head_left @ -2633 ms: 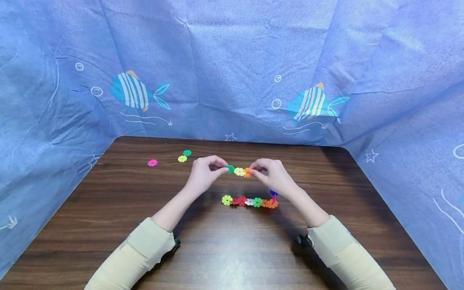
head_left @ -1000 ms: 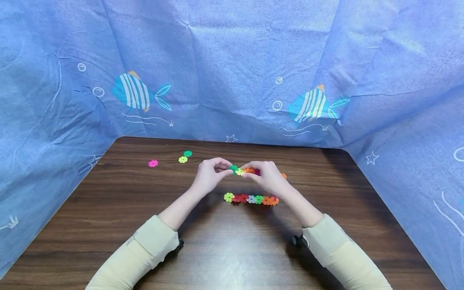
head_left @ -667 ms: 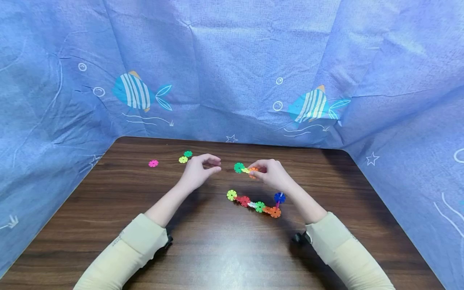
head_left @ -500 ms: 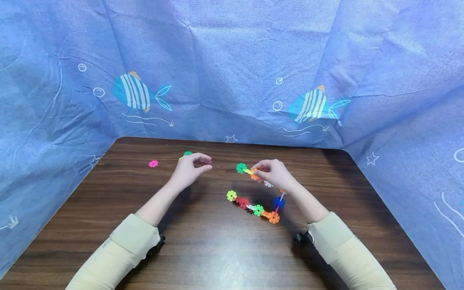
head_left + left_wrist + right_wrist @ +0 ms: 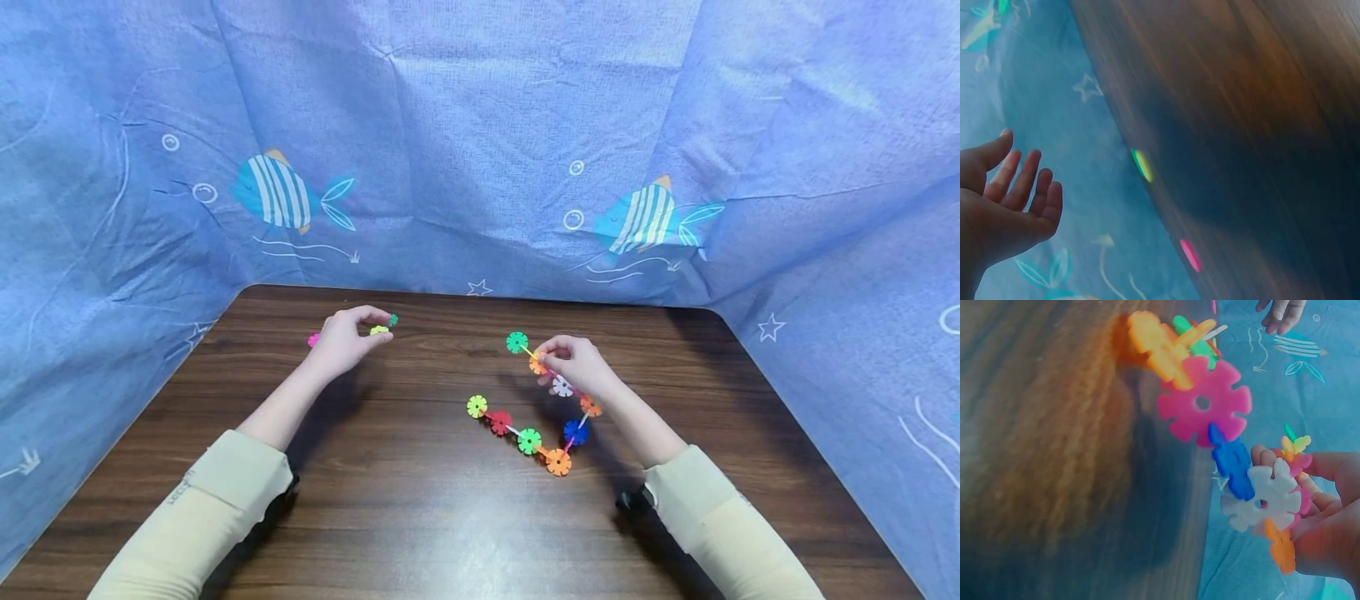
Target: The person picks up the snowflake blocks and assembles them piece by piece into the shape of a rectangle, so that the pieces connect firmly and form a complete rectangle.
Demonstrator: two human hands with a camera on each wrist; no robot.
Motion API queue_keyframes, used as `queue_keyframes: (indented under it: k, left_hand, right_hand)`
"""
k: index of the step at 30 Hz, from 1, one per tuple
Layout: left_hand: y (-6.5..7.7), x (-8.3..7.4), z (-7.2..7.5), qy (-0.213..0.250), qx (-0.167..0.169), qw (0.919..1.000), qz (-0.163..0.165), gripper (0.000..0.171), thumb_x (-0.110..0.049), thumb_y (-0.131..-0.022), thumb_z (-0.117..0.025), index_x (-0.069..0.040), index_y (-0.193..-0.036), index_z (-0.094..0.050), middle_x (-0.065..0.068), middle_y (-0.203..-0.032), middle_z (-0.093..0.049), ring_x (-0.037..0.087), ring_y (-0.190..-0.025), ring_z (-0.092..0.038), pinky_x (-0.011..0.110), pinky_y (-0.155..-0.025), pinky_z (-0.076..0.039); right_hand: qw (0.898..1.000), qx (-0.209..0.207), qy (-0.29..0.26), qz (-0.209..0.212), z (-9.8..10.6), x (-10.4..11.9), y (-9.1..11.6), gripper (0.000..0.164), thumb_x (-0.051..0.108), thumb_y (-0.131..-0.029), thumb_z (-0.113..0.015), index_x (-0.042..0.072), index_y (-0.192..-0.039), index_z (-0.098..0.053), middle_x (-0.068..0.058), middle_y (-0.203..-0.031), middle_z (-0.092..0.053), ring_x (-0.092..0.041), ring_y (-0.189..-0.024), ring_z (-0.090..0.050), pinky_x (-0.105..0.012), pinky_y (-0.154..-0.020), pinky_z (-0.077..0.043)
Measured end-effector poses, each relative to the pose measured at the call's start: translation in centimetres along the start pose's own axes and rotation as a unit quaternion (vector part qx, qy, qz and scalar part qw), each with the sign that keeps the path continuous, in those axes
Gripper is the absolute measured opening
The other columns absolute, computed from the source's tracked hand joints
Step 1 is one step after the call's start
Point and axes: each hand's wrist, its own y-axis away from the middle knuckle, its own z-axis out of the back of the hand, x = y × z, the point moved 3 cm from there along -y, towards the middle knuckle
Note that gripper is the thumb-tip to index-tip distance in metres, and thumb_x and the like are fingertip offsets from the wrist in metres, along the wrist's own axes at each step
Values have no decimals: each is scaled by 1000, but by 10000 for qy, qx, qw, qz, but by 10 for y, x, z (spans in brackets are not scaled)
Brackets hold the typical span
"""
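Note:
My right hand [image 5: 576, 365] pinches a chain of interlocking plastic snowflake discs [image 5: 529, 442] near an orange disc [image 5: 537, 362]. The chain bends round into a V, with a green disc [image 5: 517, 342] at its far end and a yellow-green disc [image 5: 477, 407] at the other. In the right wrist view, a pink disc [image 5: 1232, 400] and a white disc [image 5: 1254, 509] show close to the fingers. My left hand [image 5: 341, 340] is over the table's far left, fingers and thumb apart, holding nothing. Beside its fingertips are a loose yellow disc [image 5: 379, 331] and a green disc [image 5: 393, 320].
A loose pink disc [image 5: 312, 340] lies behind the left hand, partly hidden by it. The brown wooden table [image 5: 420, 517] ends at the back against a blue fish-print curtain [image 5: 465, 150], which also hangs at both sides.
My left hand has let go of the chain's green end and moved left to the loose discs. The chain, still pinched in my right hand, has swung from two near-level rows into a V.

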Motion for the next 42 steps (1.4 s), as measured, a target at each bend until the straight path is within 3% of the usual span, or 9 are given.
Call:
queue_keyframes:
  k: [3, 8, 13, 20, 28, 42]
  left_hand:
    - [-1, 11, 7, -157, 53, 9999, 42, 32, -21, -84, -72, -6, -112, -66, 14, -110, -68, 32, -108, -60, 47, -89, -44]
    - [-4, 33, 18, -476, 200, 9986, 93, 34, -20, -85, -71, -5, -114, -64, 17, -115, -65, 37, -114, -55, 51, -94, -41]
    - [-6, 54, 28, -629, 292, 9975, 125, 37, -18, -86, -69, -2, -118, -61, 20, -118, -63, 40, -117, -52, 53, -97, -37]
    - [-4, 81, 38, -696, 413, 9959, 395, 40, -15, -87, -67, 2, -122, -57, 24, -121, -60, 43, -118, -49, 55, -99, -35]
    - [-3, 109, 39, -690, 707, 9919, 793, 44, -13, -89, -65, 4, -127, -52, 29, -127, -53, 43, -120, -47, 54, -100, -35]
    - [-8, 128, 33, -654, 907, 9908, 766, 38, 4, -83, -65, 7, -120, -57, 27, -116, -60, 41, -113, -52, 52, -100, -35]
  right_hand:
    - [9999, -109, -30, -32, 1, -5, 1, 21, 10, -93, -56, -5, -107, -60, -16, -86, -67, -31, -78, -69, -31, -61, -55]
    - [9993, -304, 206, -120, 5, -13, 1, 21, 11, -90, -60, -4, -104, -64, -4, -78, -67, -15, -72, -59, -25, -63, -47]
    - [9992, -216, 89, -311, 5, -19, 3, 22, 12, -89, -62, -4, -104, -65, -2, -79, -69, -10, -73, -57, -25, -66, -46]
    - [9982, 21, -281, -523, 0, -26, 3, 24, 12, -88, -65, -6, -104, -65, 0, -77, -68, -7, -68, -58, -23, -59, -49]
    - [9951, 279, -647, -700, -7, -33, 5, 26, 12, -88, -65, -8, -106, -62, 2, -74, -65, -10, -66, -59, -26, -57, -52]
    - [9851, 532, -1507, -630, -16, -34, 10, 30, -5, -86, -58, -15, -113, -50, -4, -79, -62, -13, -70, -63, -33, -65, -57]
